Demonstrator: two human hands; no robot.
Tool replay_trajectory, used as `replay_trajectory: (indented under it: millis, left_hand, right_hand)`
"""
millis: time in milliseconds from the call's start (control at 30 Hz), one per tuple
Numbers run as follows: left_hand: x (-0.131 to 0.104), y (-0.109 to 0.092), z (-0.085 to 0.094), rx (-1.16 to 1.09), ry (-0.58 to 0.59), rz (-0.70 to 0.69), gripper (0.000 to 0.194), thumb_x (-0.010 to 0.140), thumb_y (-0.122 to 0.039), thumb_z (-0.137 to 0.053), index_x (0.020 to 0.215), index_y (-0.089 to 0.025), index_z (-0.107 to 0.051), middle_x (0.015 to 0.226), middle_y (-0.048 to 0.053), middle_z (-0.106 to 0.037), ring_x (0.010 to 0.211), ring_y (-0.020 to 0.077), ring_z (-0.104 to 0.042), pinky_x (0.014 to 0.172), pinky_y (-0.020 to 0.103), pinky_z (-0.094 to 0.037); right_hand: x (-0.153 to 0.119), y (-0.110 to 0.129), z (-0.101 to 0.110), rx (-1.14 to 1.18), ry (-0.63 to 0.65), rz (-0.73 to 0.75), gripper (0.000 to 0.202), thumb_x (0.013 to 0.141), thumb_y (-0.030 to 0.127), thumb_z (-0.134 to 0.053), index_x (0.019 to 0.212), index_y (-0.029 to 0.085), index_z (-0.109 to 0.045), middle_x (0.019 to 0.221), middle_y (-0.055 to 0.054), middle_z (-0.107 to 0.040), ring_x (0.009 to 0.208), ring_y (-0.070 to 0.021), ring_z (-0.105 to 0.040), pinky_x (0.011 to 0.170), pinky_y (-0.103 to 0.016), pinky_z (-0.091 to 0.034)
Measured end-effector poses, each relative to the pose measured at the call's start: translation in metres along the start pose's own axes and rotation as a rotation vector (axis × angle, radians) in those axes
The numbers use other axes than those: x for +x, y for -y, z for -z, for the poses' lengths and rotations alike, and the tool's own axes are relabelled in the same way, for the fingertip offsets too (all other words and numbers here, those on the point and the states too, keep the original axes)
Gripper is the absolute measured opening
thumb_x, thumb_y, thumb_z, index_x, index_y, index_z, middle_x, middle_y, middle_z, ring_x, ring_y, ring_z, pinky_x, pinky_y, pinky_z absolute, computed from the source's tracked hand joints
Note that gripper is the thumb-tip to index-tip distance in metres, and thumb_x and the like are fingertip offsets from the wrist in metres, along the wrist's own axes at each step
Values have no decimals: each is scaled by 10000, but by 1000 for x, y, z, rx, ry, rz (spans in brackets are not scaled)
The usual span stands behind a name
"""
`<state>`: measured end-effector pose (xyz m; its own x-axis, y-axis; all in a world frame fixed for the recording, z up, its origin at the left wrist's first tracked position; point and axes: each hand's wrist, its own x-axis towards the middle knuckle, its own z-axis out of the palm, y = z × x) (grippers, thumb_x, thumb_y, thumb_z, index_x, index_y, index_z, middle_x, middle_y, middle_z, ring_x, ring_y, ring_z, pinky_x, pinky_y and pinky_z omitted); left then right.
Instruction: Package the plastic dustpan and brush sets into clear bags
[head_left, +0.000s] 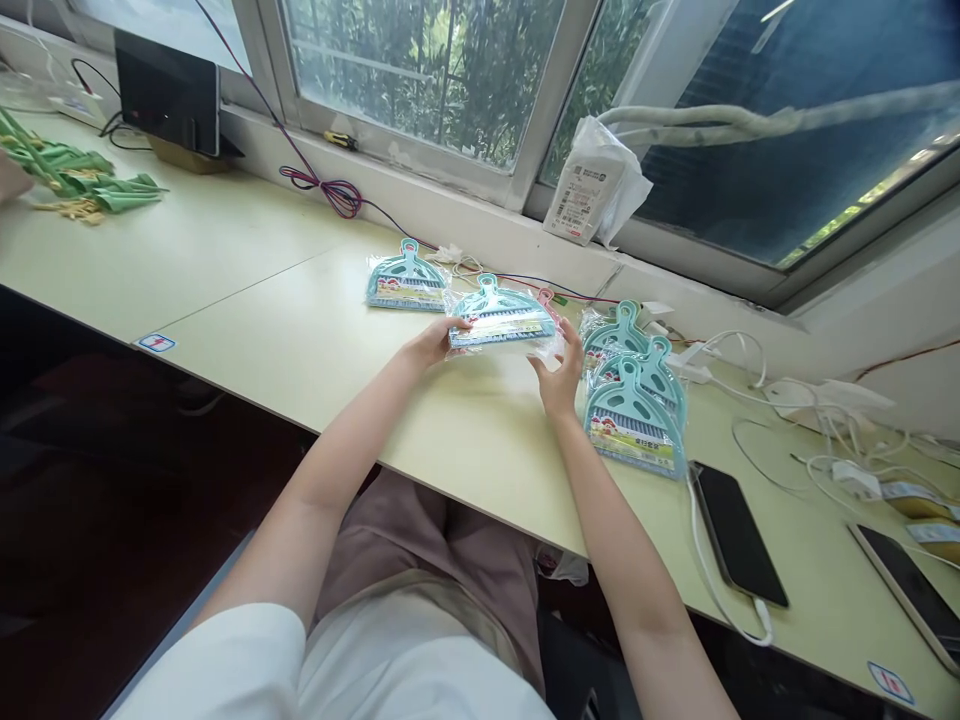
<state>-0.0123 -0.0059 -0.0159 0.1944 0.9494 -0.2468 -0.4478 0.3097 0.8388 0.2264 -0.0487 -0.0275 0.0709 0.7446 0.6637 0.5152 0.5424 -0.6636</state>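
Note:
My left hand (433, 341) is closed on the left edge of a light-blue mini dustpan-and-brush set (501, 322) in clear plastic wrap, raised slightly above the table with its handle pointing away from me. At its right end my right hand (561, 372) is open, thumb and fingers apart, close to the loose wrap; whether it touches the wrap I cannot tell. Behind the held set a pink handle (545, 296) shows. A similar wrapped set (407, 280) lies to the left. Several more wrapped sets (634, 425) overlap in a pile to the right of my right hand.
The pale table (300, 330) runs along a windowsill. Phones (739, 530) and white cables (817, 420) lie on the right. Coiled red-blue wire (340, 198), a tablet (169, 95) and green leafy pieces (124, 190) are at the back left. A bagged box (589, 195) leans against the window.

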Motion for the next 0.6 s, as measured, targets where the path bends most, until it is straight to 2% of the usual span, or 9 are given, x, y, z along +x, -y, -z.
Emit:
replay_trajectory:
  millis: [100,200,333,500,600]
  left_hand:
    - [-4,-2,0,62,34,29,199,680,-161,-651,877,-137,-655,618,24,-631,485,115,-557,399,191,-454]
    - [-6,-4,0,97,52,54,196,674,-164,-651,868,-136,-656,619,31,-635,482,117,-555,378,191,-431]
    - [-6,-7,3,148,29,79,176,651,-171,-675,823,-141,-652,576,17,-611,474,114,-544,391,190,-452]
    - [-3,-7,9,183,-9,77,209,637,-209,-687,831,-135,-663,638,26,-641,491,104,-561,396,177,-461]
    - [0,-6,12,203,14,32,258,621,-217,-688,861,-125,-664,645,30,-635,481,105,-560,382,181,-456]
  right_hand:
    - [1,12,4,115,44,-21,490,804,358,-679,1276,330,-549,1427,-37,-491,1360,-239,-400,1079,-443,-402]
    - [1,17,9,185,60,-54,308,811,355,-671,1116,317,-668,1360,-33,-554,1304,-243,-458,998,-406,-469]
    - [4,14,11,146,29,-64,352,777,369,-710,1124,309,-704,1256,-52,-603,1161,-239,-546,844,-336,-525]
    - [5,11,9,136,69,-26,395,771,367,-723,1164,332,-699,1183,-42,-589,1071,-196,-563,677,-249,-525]
    - [4,9,7,146,104,-5,289,794,395,-698,1072,327,-737,1144,-34,-578,1003,-170,-573,625,-232,-525]
